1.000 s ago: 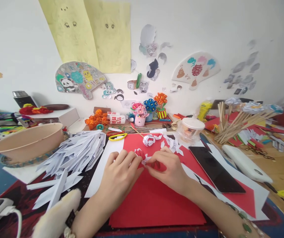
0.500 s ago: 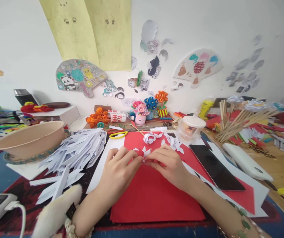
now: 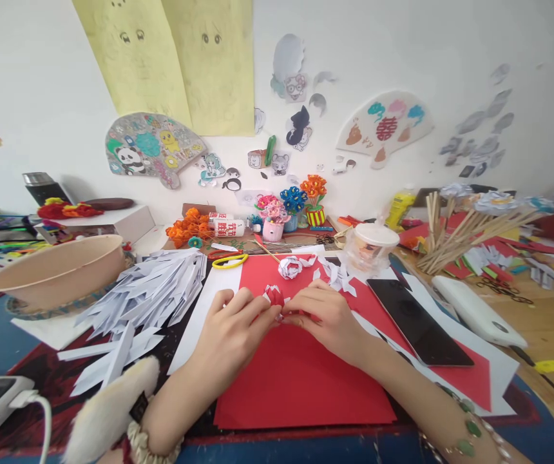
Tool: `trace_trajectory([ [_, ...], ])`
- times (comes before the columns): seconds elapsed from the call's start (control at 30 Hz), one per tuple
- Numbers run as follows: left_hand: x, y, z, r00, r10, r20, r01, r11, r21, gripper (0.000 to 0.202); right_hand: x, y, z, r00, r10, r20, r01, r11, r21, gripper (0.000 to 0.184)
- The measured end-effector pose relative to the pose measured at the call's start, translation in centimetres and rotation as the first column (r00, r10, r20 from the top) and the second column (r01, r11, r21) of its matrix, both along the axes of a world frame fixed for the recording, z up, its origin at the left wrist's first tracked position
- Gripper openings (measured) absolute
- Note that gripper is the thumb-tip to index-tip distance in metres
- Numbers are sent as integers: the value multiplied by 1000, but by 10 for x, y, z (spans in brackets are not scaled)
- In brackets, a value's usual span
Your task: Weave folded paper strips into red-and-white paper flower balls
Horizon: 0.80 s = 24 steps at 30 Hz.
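Note:
Between my fingertips is a small red and white folded paper flower (image 3: 274,295), its pointed petals facing away from me. My left hand (image 3: 239,325) pinches it from the left, and my right hand (image 3: 323,316) closes on it from the right. Its base is mostly hidden by my fingers. Under both hands lies a stack of red paper (image 3: 306,380). Just beyond them a white paper rose (image 3: 290,266) on a thin stick rests on the red sheet, with folded white paper pieces (image 3: 335,277) to its right.
At left a heap of folded white strips (image 3: 154,290) lies beside a beige basin (image 3: 57,270). Yellow-handled scissors (image 3: 230,261) lie beyond my left hand. A black phone (image 3: 419,322), a white power bank (image 3: 478,312) and a lidded cup (image 3: 372,241) stand or lie to the right.
The paper flower has turned between my fingers, so more of its red petals show now. Both hands stay in nearly the same place. The camera view has shifted slightly.

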<state>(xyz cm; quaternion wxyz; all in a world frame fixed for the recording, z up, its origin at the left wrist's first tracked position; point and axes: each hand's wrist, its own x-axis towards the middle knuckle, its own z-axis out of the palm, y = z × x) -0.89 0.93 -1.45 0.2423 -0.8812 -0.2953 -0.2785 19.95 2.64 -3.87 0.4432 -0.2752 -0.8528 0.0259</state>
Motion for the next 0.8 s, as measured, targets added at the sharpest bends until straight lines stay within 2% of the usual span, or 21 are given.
trace_trajectory([
  [0.53, -3, 3, -2, 998, -15, -53, 13, 1000, -25, 32, 1, 2, 0, 1000, -5, 24, 4, 1000, 29, 22],
  [0.8, -3, 3, 0, 998, -19, 55, 26, 991, -129, 20, 0, -1, 2, 998, -15, 59, 8, 993, 120, 20],
])
